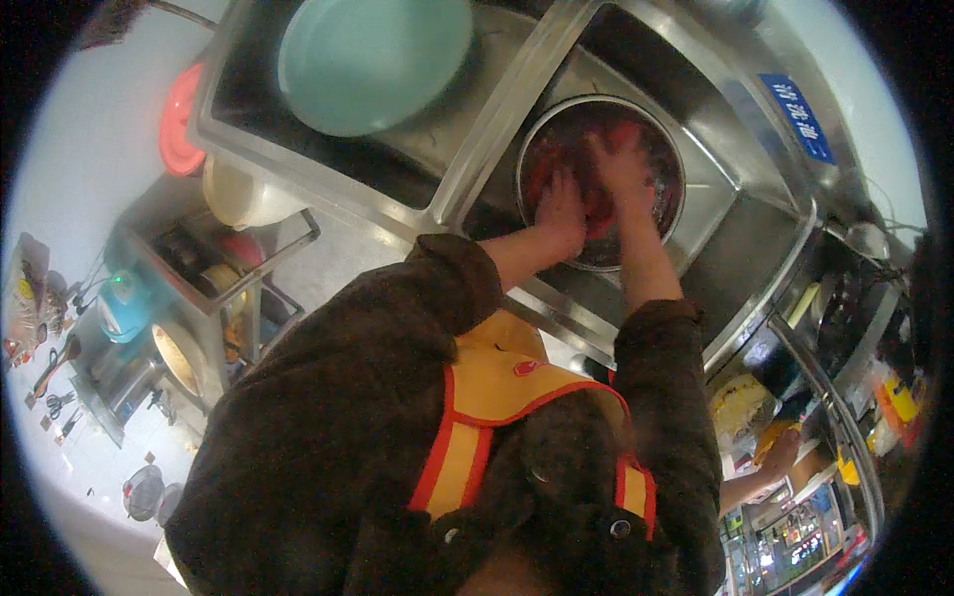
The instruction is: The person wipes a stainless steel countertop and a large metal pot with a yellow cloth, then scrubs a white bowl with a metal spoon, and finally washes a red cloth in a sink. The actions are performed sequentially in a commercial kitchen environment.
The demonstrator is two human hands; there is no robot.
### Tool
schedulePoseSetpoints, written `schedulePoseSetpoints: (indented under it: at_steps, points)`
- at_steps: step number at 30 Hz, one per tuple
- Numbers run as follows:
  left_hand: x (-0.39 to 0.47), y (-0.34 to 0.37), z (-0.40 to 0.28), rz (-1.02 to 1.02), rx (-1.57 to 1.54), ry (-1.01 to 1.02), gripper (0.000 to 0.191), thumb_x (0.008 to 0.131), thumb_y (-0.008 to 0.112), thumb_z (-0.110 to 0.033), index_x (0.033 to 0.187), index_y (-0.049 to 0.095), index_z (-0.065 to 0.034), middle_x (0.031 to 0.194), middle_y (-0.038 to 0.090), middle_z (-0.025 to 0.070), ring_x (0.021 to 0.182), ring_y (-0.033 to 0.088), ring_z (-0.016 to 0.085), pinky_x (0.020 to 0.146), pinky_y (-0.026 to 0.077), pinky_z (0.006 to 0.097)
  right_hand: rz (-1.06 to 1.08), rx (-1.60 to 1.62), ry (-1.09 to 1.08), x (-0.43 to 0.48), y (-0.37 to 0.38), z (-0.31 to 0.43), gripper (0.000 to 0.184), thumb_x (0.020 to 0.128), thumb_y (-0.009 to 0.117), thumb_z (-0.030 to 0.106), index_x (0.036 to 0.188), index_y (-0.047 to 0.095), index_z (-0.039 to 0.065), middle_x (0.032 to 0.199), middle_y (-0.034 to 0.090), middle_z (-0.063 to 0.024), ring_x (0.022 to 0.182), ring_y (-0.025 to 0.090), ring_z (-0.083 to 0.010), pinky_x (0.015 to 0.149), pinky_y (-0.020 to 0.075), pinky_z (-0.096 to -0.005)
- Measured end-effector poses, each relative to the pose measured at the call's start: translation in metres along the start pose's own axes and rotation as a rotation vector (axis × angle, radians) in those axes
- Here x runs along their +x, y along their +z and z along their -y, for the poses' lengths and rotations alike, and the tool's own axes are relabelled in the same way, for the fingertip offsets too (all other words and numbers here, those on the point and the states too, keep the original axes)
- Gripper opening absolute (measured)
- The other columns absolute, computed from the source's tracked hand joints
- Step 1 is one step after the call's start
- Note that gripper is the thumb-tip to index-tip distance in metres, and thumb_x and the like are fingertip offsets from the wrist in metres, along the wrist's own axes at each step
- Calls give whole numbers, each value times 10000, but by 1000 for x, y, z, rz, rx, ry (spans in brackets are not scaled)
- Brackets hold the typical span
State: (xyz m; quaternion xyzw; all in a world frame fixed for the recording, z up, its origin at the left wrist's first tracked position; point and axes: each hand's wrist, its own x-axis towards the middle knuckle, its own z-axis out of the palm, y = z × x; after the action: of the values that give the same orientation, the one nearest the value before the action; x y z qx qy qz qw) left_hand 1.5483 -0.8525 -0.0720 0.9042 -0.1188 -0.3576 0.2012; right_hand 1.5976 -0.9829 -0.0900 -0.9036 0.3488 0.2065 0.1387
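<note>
A round metal basin (677, 186) stands in the right bowl of a stainless steel sink (715, 246). Dark reddish liquid and blurred red pieces (600, 212) fill part of it; what they are I cannot tell. Both of my hands reach down into this basin. My left hand (563, 212) lies at its near left side against the red pieces, fingers pointing away from me. To its right, my right hand (624, 167) reaches further in, next to a brighter red piece. The fingertips of both are blurred or partly hidden, so any grip is unclear.
The left sink bowl (447, 156) holds a large pale green basin (376, 67). Red (181, 123) and cream (242, 190) plastic basins are beside the sink. Utensils hang on the left wall. At lower right, another person's hand (782, 454) is near a yellow item.
</note>
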Motion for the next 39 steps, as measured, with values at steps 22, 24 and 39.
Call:
schedulePoseSetpoints:
  at_steps: [22, 24, 39]
  points:
    - [75, 39, 62, 244, 34, 233, 604, 933, 569, -289, 1458, 341, -98, 1477, 311, 239, 1327, 335, 434, 1116, 310, 502, 34, 2, -505, 4, 52, -26, 471, 799, 673, 347, 1214, 600, 137, 1238, 581, -199, 1058, 593, -432, 916, 476, -527]
    - [77, 50, 63, 232, -361, 58, 585, 914, 588, -262, 1437, 386, -96, 1473, 328, 224, 1312, 348, 435, 1111, 308, 513, 125, -141, -460, 36, 55, -23, 462, 779, 687, 256, 1203, 588, 101, 1240, 581, -195, 1043, 598, -418, 903, 484, -498]
    - [103, 74, 63, -13, 109, 346, 508, 925, 513, -316, 1397, 474, -132, 1441, 452, 154, 1366, 333, 376, 1150, 215, 535, -128, -148, -646, -43, 26, -42, 490, 910, 568, 347, 1368, 502, 185, 1472, 346, -238, 1184, 515, -445, 965, 429, -573]
